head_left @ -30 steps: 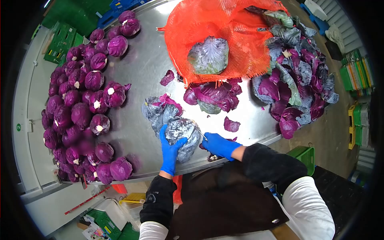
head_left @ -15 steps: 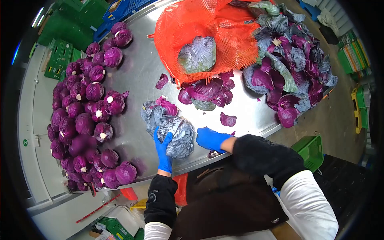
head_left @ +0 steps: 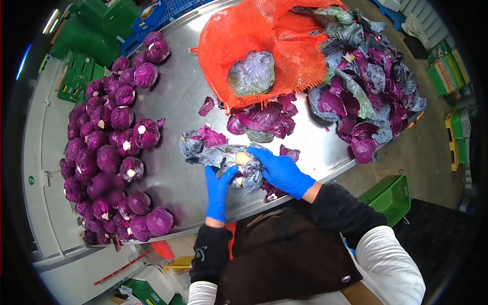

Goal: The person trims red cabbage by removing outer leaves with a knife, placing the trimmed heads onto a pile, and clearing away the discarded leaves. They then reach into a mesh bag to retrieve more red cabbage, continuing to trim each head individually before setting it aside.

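Observation:
A red cabbage in grey-blue outer leaves [head_left: 235, 158] lies near the table's front edge, its pale cut stem showing. My left hand [head_left: 219, 188], in a blue glove, touches its near left side with thumb and fingers spread. Over its right side my right hand [head_left: 278, 169], also in a blue glove, has its fingers closed on the outer leaves. Whether a knife is in the right hand cannot be seen. Loose purple leaves [head_left: 211, 136] lie just behind the cabbage, and a larger pile of leaves [head_left: 264, 119] sits farther back.
Many trimmed purple cabbages [head_left: 108, 158] cover the left of the metal table [head_left: 178, 91]. A red net bag [head_left: 223, 46] with a leafy cabbage [head_left: 252, 73] lies at the back. Discarded leaves [head_left: 376, 86] are heaped at the right, above a green crate [head_left: 389, 201].
The cabbage has turned so that its stem faces up. My right hand has moved up and onto its right side. My left hand has shifted slightly right and down.

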`<state>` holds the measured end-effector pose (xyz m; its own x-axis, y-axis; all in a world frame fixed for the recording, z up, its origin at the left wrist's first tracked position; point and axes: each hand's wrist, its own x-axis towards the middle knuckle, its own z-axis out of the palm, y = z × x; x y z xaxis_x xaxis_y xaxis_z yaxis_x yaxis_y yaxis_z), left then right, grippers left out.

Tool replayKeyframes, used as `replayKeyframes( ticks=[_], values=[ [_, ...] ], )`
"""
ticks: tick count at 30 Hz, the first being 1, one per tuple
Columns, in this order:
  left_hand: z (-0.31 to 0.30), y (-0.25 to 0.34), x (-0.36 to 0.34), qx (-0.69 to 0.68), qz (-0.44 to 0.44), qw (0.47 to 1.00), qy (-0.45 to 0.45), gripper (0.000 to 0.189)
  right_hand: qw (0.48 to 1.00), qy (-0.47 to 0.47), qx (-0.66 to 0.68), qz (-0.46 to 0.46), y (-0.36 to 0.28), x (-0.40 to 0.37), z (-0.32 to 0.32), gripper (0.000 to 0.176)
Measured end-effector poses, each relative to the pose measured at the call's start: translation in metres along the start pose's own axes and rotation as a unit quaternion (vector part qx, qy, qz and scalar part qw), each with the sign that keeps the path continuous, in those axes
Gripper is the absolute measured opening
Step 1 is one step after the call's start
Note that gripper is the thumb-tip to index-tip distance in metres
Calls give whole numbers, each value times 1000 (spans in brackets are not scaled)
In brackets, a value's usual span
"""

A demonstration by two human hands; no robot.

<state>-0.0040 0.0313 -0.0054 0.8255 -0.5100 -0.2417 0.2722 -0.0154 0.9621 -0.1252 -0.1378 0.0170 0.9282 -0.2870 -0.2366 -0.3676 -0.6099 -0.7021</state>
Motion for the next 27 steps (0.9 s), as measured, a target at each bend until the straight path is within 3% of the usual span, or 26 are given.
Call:
replayKeyframes(
  ticks=[2,3,5,6,7,8,9,11,12,13,15,16,17,19,21,23,24,25,27],
  values=[
    [2,-29,14,98,-33,995,-5,79,999,41,26,-16,18,0,5,61],
    [18,-31,10,191,65,979,15,84,994,84,54,-37,24,2,4,62],
    [26,-23,10,128,22,992,4,89,994,83,55,-37,40,6,-5,58],
    [27,-21,6,128,17,992,2,89,981,10,175,79,43,10,-21,56],
    [26,-18,4,135,20,991,-12,89,937,-62,289,189,47,12,-32,54],
    [26,-13,6,142,27,989,-27,88,950,-2,284,133,88,23,-7,52],
    [22,-7,6,143,27,989,-28,88,949,-1,285,132,83,22,-11,52],
    [14,3,6,95,-62,992,-62,85,947,-42,277,159,71,16,-18,53],
    [15,7,6,136,-68,988,-29,83,981,47,174,66,65,17,-10,52],
    [24,7,6,137,-68,988,-31,83,981,49,174,67,63,18,-12,52],
    [45,6,4,377,122,918,-7,86,987,12,116,108,57,17,-19,50],
    [44,-3,3,393,141,909,0,89,969,50,236,55,77,24,-9,47],
    [40,-6,5,392,143,909,-1,89,905,-24,390,168,101,26,-6,41],
    [16,-11,-10,307,102,946,-8,90,880,-63,396,255,103,15,-38,35],
    [-10,-22,-21,251,83,964,-13,88,886,19,408,220,161,22,-28,30],
    [-19,-24,-37,44,-6,999,26,89,863,90,352,350,167,20,-71,27],
    [-20,-21,-36,36,-16,999,26,90,929,205,174,253,204,18,-77,26],
    [-21,-21,-34,32,-15,999,28,90,941,308,-16,140,233,16,-79,26],
    [-19,-21,-27,50,8,998,-32,93,932,315,-54,169,169,7,-108,26]
  ],
)
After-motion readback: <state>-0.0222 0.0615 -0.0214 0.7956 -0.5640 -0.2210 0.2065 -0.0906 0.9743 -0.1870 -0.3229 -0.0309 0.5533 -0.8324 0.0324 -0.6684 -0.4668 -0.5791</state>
